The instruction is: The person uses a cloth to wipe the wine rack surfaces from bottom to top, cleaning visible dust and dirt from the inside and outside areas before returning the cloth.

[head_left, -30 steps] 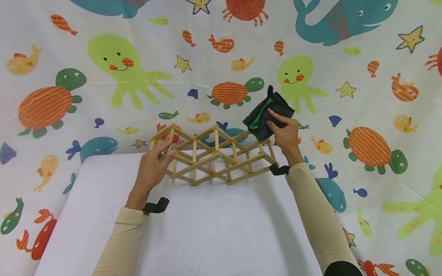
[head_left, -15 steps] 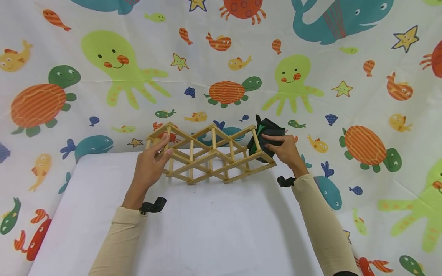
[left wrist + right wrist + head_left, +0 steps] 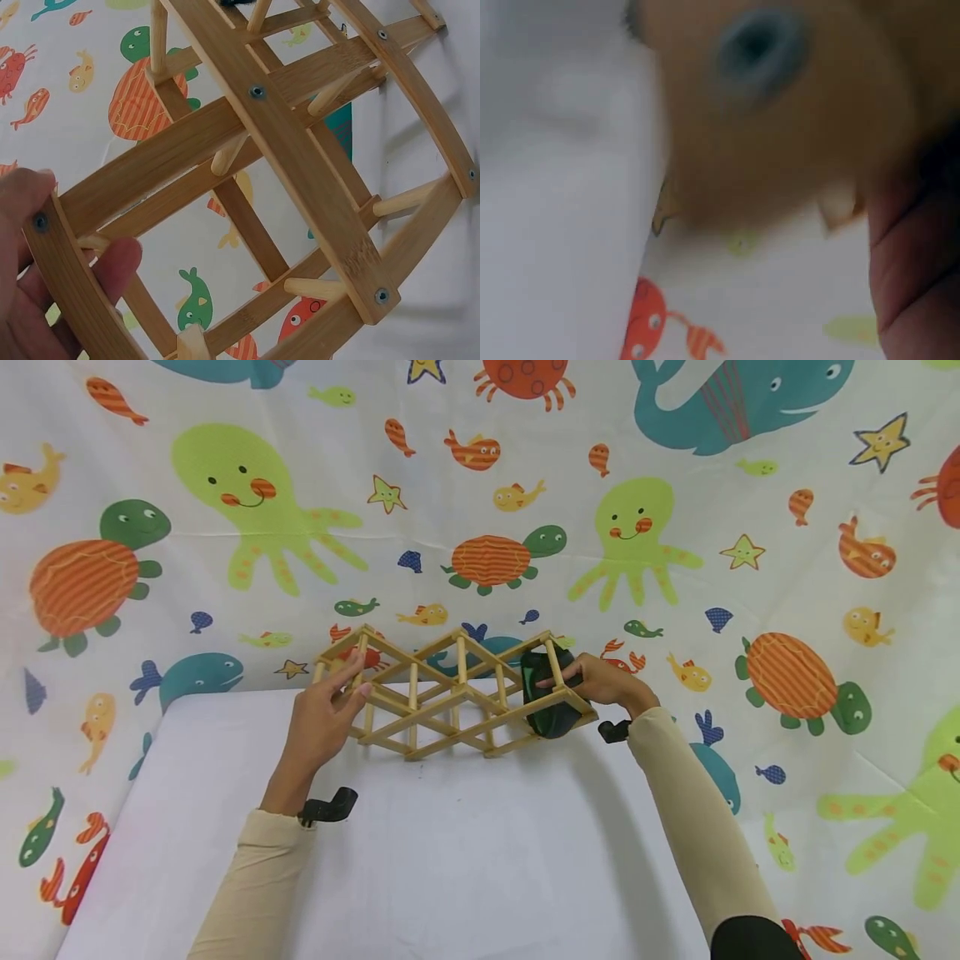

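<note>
A folding bamboo rack [image 3: 464,692] of crossed slats and dowels stands stretched out at the back of the table. My left hand [image 3: 322,718] holds its left end; in the left wrist view, finger and thumb [image 3: 120,270] lie either side of the end slat. Inside the right-end opening sits a folded dark cloth [image 3: 551,720] with some green showing. My right hand [image 3: 609,683] reaches in from the right and holds the cloth there, its fingertips partly behind a dowel. In the right wrist view, a blurred slat end [image 3: 780,135] with a screw fills the top, beside the hand [image 3: 911,277].
The white table [image 3: 465,860] runs from under the rack toward me. Close behind the rack hangs a curtain [image 3: 450,510] printed with sea animals. A black wrist camera [image 3: 330,806] is strapped to my left wrist, another [image 3: 613,732] to the right.
My right hand has come down with the cloth from above the rack's right end and moved it into the end opening. The left hand keeps hold of the rack's left end.
</note>
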### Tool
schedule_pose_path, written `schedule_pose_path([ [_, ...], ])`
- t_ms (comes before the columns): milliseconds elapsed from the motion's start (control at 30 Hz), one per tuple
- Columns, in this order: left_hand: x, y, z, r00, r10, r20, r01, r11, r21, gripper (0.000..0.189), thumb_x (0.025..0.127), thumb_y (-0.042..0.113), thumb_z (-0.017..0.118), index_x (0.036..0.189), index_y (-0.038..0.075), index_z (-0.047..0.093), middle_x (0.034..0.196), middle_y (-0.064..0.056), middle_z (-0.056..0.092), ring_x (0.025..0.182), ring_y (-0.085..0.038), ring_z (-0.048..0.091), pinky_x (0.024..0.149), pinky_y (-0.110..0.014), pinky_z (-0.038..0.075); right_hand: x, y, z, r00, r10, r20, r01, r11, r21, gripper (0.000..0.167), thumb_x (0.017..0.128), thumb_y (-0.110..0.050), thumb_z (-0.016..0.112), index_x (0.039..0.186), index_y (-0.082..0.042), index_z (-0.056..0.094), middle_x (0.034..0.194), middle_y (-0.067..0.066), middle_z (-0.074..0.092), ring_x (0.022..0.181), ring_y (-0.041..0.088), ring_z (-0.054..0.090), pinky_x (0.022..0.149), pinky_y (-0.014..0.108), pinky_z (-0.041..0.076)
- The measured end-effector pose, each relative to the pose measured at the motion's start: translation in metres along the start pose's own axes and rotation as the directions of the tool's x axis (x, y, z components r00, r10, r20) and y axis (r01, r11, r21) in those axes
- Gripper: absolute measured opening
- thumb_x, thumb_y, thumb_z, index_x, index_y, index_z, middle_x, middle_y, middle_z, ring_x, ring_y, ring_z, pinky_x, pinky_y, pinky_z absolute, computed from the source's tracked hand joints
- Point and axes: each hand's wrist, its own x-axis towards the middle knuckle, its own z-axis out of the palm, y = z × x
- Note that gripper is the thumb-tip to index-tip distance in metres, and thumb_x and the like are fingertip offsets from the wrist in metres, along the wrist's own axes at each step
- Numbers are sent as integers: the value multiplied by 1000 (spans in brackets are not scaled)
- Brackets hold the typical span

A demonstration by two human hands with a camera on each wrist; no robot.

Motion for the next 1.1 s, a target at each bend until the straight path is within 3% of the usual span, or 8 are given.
schedule_pose_path([
  [67,0,-2,-1,1000,0,5,1,1000,-8,50,109,22,63,157,13,52,163,-4,49,136,-40,62,104,-50,53,10,-5,4,996,-50,71,50,999,5,30,94,-9,80,125,-8,78,102,22,76,104,20,53,69,21,39],
  [167,1,-3,0,1000,-2,25,2,1000,-20,51,109,24,62,158,12,51,164,-3,47,142,-38,58,106,-47,52,19,-5,9,995,-66,75,67,998,-12,41,95,-14,80,136,-12,72,113,23,68,99,21,46,71,24,37],
  [300,-1,-1,0,999,-11,32,11,1000,-9,52,109,25,62,158,13,49,165,-3,46,140,-39,59,107,-49,51,28,-3,13,998,-49,50,51,998,-28,48,98,-16,78,145,-14,65,160,17,51,138,29,50,103,35,46],
  [400,-2,1,-2,1000,-11,14,11,1000,10,52,109,24,62,158,13,50,164,-3,47,136,-39,62,106,-50,53,33,-8,16,999,-14,31,16,998,-58,49,98,-19,78,145,-16,65,164,15,49,149,32,45,117,42,41],
  [633,-1,0,-1,1000,-17,4,17,1000,8,51,110,28,61,158,15,50,164,-1,47,137,-39,62,105,-39,56,33,-20,21,994,106,11,-104,988,-115,39,96,-10,78,133,-4,73,120,23,75,95,20,52,81,27,42],
  [933,-4,-1,5,1000,-8,16,8,1000,-8,51,110,26,61,158,14,50,164,-3,47,140,-41,59,107,-55,53,29,2,30,997,-75,4,74,996,45,44,99,-11,75,142,-8,67,161,19,52,148,36,47,117,41,46],
  [1033,-5,1,3,1000,3,-2,-3,1000,-16,51,109,24,62,158,14,51,163,-4,48,143,-42,56,110,-60,51,32,-3,29,999,-47,15,47,998,-34,43,99,-13,75,142,-9,67,154,17,60,141,27,54,110,30,45],
  [1100,-5,1,3,1000,0,-9,-1,1000,-21,51,109,23,63,158,14,51,163,-5,49,144,-43,55,111,-63,50,33,-10,28,999,3,38,-1,997,-73,42,98,-12,75,139,-7,69,136,20,72,116,21,62,92,22,47],
])
